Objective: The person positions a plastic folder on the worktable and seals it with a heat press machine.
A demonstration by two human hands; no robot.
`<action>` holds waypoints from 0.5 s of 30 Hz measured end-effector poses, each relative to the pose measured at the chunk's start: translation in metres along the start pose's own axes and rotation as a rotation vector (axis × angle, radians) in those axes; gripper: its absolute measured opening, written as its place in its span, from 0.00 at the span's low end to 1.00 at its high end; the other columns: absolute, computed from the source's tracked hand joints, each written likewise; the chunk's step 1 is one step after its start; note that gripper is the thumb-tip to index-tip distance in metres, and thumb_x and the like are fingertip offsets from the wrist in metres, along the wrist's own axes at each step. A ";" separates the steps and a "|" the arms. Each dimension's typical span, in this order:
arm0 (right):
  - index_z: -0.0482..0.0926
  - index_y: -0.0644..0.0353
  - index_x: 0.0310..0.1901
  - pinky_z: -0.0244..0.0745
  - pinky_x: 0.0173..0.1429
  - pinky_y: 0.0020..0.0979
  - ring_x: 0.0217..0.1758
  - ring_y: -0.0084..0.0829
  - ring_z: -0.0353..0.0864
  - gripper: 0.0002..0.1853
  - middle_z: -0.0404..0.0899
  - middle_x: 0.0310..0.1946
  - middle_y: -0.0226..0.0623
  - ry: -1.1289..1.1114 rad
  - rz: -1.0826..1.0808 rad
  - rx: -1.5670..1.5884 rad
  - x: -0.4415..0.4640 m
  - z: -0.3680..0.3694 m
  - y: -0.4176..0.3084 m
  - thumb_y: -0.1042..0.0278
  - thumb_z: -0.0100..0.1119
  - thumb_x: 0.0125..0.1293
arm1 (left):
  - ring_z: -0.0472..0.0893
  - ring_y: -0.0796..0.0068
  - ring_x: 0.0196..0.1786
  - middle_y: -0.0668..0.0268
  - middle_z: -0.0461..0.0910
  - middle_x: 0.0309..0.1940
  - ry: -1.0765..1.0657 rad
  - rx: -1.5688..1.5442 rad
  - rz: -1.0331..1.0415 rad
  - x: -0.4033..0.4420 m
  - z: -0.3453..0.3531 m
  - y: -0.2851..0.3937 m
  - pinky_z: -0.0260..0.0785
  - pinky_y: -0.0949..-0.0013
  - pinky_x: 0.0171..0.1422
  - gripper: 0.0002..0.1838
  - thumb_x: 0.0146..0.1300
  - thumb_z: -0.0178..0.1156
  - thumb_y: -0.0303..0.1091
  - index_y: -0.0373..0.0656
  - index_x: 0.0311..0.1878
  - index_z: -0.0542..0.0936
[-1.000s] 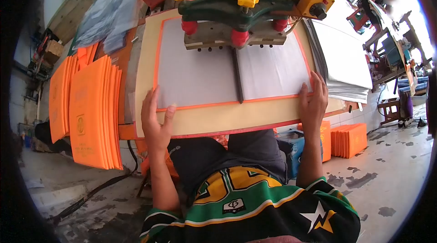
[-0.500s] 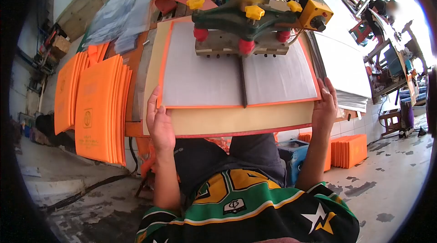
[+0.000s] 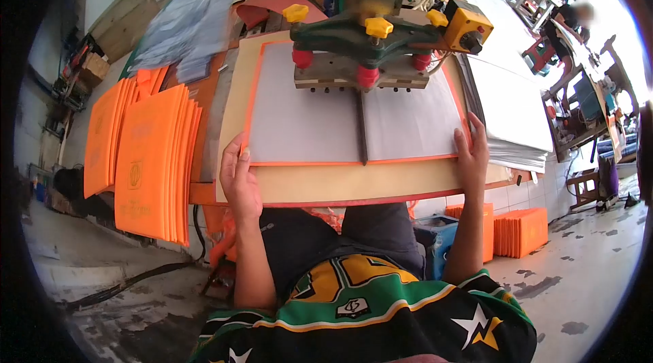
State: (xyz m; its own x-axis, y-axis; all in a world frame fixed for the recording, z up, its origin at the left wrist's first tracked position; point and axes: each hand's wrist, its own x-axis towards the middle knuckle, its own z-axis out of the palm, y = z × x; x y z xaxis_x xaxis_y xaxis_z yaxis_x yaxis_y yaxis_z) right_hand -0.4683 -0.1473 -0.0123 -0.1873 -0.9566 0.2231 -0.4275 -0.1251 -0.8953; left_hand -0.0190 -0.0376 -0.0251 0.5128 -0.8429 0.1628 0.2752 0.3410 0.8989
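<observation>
Grip pinching or merely resting, I can't tell, but the right hand (image 3: 473, 159) has come inward, thumb over the edge, so it and the left hand (image 3: 242, 186) flank the open, orange-edged, white-lined flat cover (image 3: 303, 125) at mid-frame, partly beneath the dark-green metal press (image 3: 337, 35).

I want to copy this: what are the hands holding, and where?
The open orange folder, by the edges at its near corners: left hand at one, right hand at the other.
</observation>
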 end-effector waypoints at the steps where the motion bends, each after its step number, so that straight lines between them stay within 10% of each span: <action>1: 0.72 0.65 0.80 0.78 0.72 0.41 0.70 0.45 0.86 0.29 0.86 0.66 0.56 0.059 -0.090 -0.112 -0.001 0.004 0.002 0.64 0.63 0.84 | 0.73 0.67 0.80 0.53 0.76 0.77 0.011 0.053 0.014 -0.001 0.001 0.001 0.62 0.63 0.86 0.25 0.82 0.59 0.28 0.29 0.78 0.74; 3: 0.73 0.66 0.78 0.78 0.73 0.52 0.72 0.64 0.85 0.28 0.85 0.67 0.66 0.140 -0.225 -0.254 -0.003 0.009 -0.001 0.62 0.63 0.83 | 0.73 0.68 0.80 0.53 0.76 0.77 0.018 0.108 0.024 -0.003 0.003 0.000 0.62 0.63 0.86 0.25 0.82 0.59 0.27 0.29 0.78 0.75; 6: 0.75 0.61 0.78 0.80 0.72 0.46 0.70 0.52 0.88 0.27 0.86 0.69 0.57 0.194 -0.153 -0.308 -0.007 0.013 -0.007 0.59 0.63 0.85 | 0.74 0.69 0.79 0.54 0.76 0.77 0.020 0.190 0.069 -0.006 0.006 -0.001 0.63 0.63 0.85 0.25 0.82 0.59 0.28 0.30 0.78 0.75; 7: 0.74 0.64 0.76 0.80 0.69 0.53 0.69 0.64 0.87 0.27 0.86 0.64 0.66 0.229 -0.203 -0.296 -0.008 0.015 -0.011 0.61 0.63 0.82 | 0.74 0.69 0.78 0.55 0.77 0.77 0.020 0.216 0.072 -0.007 0.007 -0.001 0.64 0.63 0.85 0.25 0.83 0.59 0.28 0.31 0.78 0.75; 15: 0.78 0.60 0.72 0.81 0.66 0.55 0.65 0.65 0.88 0.23 0.88 0.62 0.60 0.236 -0.132 -0.415 -0.012 0.013 -0.016 0.59 0.60 0.83 | 0.78 0.71 0.74 0.58 0.80 0.73 0.002 0.316 0.111 -0.010 0.009 0.001 0.65 0.63 0.83 0.21 0.83 0.60 0.30 0.33 0.74 0.79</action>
State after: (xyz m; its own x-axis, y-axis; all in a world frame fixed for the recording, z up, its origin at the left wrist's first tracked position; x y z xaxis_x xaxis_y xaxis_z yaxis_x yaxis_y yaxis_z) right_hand -0.4471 -0.1368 -0.0056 -0.2825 -0.8478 0.4488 -0.7685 -0.0800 -0.6348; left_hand -0.0318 -0.0328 -0.0224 0.5273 -0.8070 0.2660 -0.0479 0.2844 0.9575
